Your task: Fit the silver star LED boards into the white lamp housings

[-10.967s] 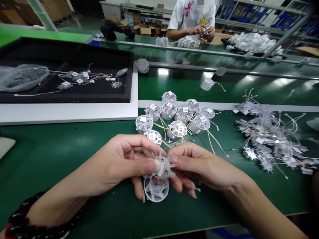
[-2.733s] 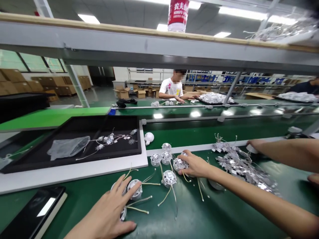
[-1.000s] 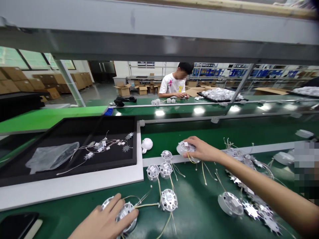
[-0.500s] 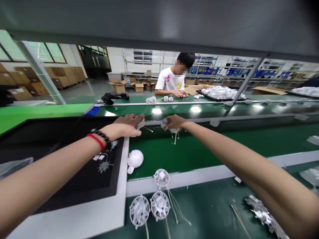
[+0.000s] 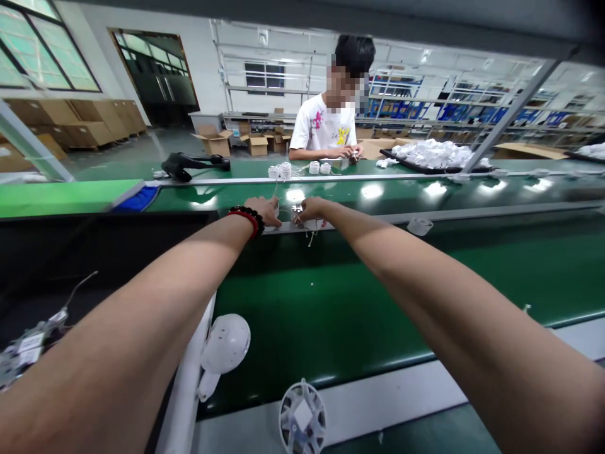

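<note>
Conveyor belt (image 5: pixel 331 315) under left hand (image 5: pixel 263 210) and right hand (image 5: pixel 312 209), grip state unclear, cartons (image 5: pixel 97 120) beyond.

Wired housing (image 5: pixel 299 217) between left hand (image 5: pixel 261 210) and right hand (image 5: pixel 314 209), at far rail (image 5: pixel 378 178). Dome housing (image 5: pixel 225 344) on middle belt (image 5: pixel 331 328), beside white board (image 5: pixel 182 391); slotted housing (image 5: pixel 302 417) rightward, on white strip (image 5: pixel 378 397). Co-worker (image 5: pixel 324 123) behind far rail; loaded tray (image 5: pixel 432 156) right of co-worker.

No text is legible, even on the white label (image 5: pixel 303 415) of the round housing (image 5: pixel 289 419).

Glossy green belt (image 5: pixel 331 328), matt white plastic lamp housing (image 5: pixel 302 416)
</note>
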Motion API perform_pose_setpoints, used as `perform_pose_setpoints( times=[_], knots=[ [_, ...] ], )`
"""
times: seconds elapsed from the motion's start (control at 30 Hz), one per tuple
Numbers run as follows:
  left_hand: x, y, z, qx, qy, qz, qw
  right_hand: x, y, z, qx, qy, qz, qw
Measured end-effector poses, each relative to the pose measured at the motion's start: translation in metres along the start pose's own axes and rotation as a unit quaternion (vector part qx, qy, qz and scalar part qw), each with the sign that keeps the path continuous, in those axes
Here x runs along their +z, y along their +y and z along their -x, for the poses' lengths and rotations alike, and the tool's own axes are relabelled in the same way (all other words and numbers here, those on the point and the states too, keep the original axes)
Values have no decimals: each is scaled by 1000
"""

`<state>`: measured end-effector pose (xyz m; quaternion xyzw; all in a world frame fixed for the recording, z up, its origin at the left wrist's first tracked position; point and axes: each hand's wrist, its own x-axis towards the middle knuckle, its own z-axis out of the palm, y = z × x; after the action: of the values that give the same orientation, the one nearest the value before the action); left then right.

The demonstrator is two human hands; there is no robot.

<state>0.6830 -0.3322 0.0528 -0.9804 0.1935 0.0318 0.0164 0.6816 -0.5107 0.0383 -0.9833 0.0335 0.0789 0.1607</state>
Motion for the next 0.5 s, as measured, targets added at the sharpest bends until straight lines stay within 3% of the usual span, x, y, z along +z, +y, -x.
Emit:
perform_pose_setpoints(
  times=[0.13,0.27,0.4,0.5],
  knots=[
    [16,-1,-12,-26,59,34,997,9,9,-5,44,124,-27,991],
    [15,-13,3,-31,97,64,993,3,25,15,42,208,-54,976],
    [-6,-46,42,22,54,63,996,-10,32,52,-34,205,-59,976],
    [-20,-71,73,71,8,48,996,-15,14,89,-141,126,-53,980]
  ],
)
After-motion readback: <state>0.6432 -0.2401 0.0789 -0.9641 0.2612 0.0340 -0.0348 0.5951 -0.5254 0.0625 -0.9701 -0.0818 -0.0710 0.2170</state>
